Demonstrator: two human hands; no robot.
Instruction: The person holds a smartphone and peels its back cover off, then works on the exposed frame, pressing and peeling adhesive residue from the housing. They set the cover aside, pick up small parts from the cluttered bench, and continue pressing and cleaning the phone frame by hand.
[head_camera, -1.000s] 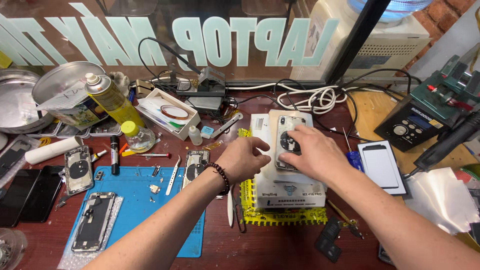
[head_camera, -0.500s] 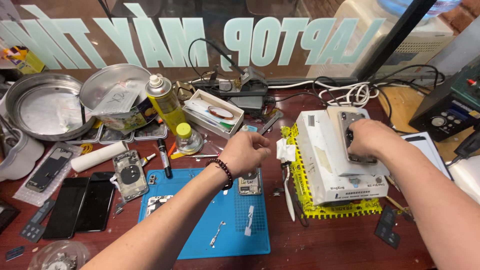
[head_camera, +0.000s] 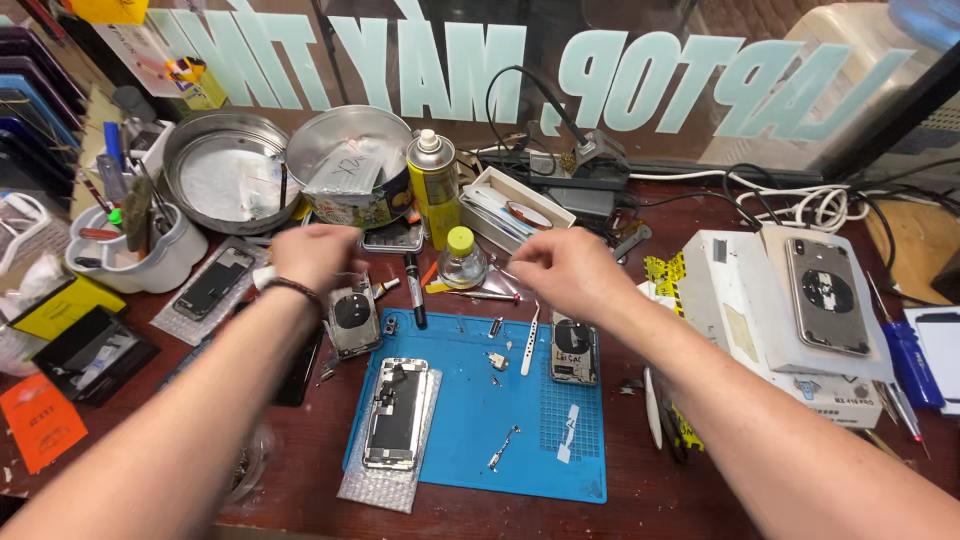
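Observation:
My left hand (head_camera: 312, 256) is blurred in motion above the table's left middle, a dark bracelet on its wrist, just over a grey phone back housing (head_camera: 352, 320). Whether it holds anything is not clear. My right hand (head_camera: 568, 272) hovers with loosely curled fingers and nothing in it, above the top edge of the blue work mat (head_camera: 470, 450), near tweezers (head_camera: 529, 342) and a small phone housing (head_camera: 574, 352). A grey phone (head_camera: 826, 296) lies back-up on a white box-shaped machine (head_camera: 745, 330) at the right, untouched.
An opened phone (head_camera: 396, 412) rests on bubble wrap on the mat. Behind stand a yellow spray can (head_camera: 432, 186), a yellow-capped bottle (head_camera: 462, 258), two round metal tins (head_camera: 225, 180), and a white tool cup (head_camera: 140, 255). A blue screwdriver (head_camera: 910, 360) lies far right.
My right hand let go of the phone on the white machine and moved left over the mat. My left hand swung left. The view turned left.

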